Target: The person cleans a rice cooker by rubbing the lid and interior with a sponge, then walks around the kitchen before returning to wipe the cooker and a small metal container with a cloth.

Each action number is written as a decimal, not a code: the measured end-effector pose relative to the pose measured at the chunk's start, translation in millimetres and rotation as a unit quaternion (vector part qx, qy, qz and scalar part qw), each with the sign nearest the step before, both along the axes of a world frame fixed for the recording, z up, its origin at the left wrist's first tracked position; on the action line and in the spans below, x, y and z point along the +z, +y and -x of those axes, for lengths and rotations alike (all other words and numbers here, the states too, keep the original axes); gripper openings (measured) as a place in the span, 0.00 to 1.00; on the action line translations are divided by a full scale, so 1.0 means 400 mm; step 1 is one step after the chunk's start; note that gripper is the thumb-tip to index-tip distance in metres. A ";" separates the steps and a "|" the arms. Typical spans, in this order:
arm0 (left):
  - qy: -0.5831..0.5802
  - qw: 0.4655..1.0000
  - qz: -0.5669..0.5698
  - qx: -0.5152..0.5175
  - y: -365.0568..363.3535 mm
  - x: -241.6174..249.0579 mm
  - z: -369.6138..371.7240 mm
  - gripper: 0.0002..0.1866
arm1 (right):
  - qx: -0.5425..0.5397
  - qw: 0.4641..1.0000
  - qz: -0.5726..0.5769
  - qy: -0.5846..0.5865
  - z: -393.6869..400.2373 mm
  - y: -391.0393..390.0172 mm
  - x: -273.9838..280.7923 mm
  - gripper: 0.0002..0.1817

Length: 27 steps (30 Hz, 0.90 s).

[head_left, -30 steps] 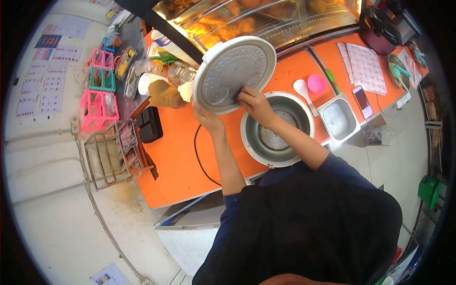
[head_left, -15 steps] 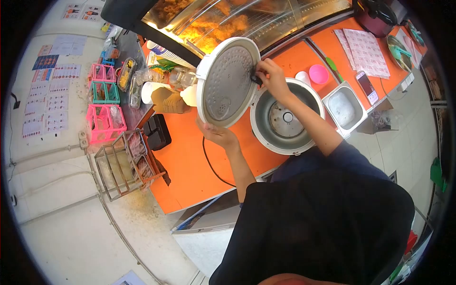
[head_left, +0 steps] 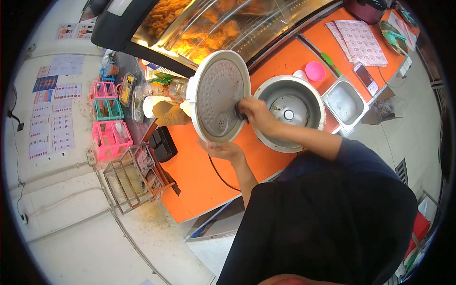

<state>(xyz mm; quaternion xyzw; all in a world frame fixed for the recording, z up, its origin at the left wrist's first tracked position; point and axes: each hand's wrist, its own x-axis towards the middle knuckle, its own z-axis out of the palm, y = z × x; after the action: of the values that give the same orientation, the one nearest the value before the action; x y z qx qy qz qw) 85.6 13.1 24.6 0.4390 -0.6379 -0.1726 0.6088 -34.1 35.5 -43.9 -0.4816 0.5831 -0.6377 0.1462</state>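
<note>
In the head view, the landmark is a round grey metal pot with a pale rim [head_left: 306, 107], its mouth facing up on a bright orange countertop [head_left: 192, 197]. Left of the pot, a round white-rimmed lid with a dimpled grey metal inner face [head_left: 219, 92] is held up on edge, tilted, that inner face turned toward the pot's side. The left hand [head_left: 222, 150], left of and lower than the pot, is closed about the lid's lower rim, probably to bear its weight and keep it steady; some of its fingers are hidden. The right hand [head_left: 259, 114], at the pot's left rim, has its fingers drawn together on a small dark pad [head_left: 243, 114] against the lid's inner face. The tilt seems chosen to bring that face within reach of the pad.

The left forearm rises steeply from the body, wrist bent back and palm turned up beneath the lid. The right forearm crosses above the pot's near side, its wrist bent so the fingers point at the lid. Right of the pot sits a rectangular silver metal pan [head_left: 343, 100]; beyond the pot, a pink round bowl [head_left: 315, 71].
</note>
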 end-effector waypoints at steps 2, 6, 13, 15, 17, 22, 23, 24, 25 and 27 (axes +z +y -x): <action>-0.054 0.998 0.020 0.011 0.009 0.013 -0.007 0.38 | -0.106 0.991 -0.034 -0.076 0.055 -0.037 0.027 0.10; -0.066 0.996 0.040 0.035 0.006 0.011 0.001 0.37 | -0.086 0.991 -0.014 -0.097 0.010 -0.025 0.028 0.10; -0.070 0.997 0.032 0.032 0.002 -0.004 -0.010 0.37 | -0.143 0.984 0.019 -0.102 0.101 -0.094 0.046 0.10; -0.089 0.993 0.049 0.053 -0.005 -0.003 -0.005 0.37 | -0.147 0.982 0.029 -0.116 0.069 -0.079 0.050 0.10; -0.029 0.998 0.041 0.024 -0.011 -0.013 0.002 0.36 | -0.049 0.991 0.031 -0.119 -0.037 -0.009 0.023 0.09; -0.057 0.997 0.016 0.047 -0.004 -0.026 -0.016 0.36 | -0.145 0.973 0.019 -0.180 0.072 -0.088 0.033 0.09; -0.068 0.995 0.013 0.065 -0.007 -0.029 -0.018 0.35 | -0.153 0.974 0.028 -0.167 0.092 -0.104 0.036 0.08; -0.067 0.996 0.016 0.065 -0.010 -0.034 -0.020 0.35 | -0.165 0.974 0.042 -0.152 0.105 -0.117 0.041 0.08; -0.059 0.997 0.026 0.048 -0.012 -0.039 -0.023 0.36 | -0.168 0.973 0.047 -0.152 0.065 -0.094 0.038 0.08; -0.042 0.998 0.040 0.026 -0.023 -0.027 0.000 0.36 | -0.090 0.985 0.027 -0.146 -0.033 -0.024 0.030 0.07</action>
<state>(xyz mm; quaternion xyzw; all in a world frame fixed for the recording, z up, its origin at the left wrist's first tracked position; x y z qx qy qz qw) 85.7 3.8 13.6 0.4372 -0.6582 -0.1124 0.6025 -20.9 25.7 -32.0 -0.3326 0.5791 -0.7273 0.1585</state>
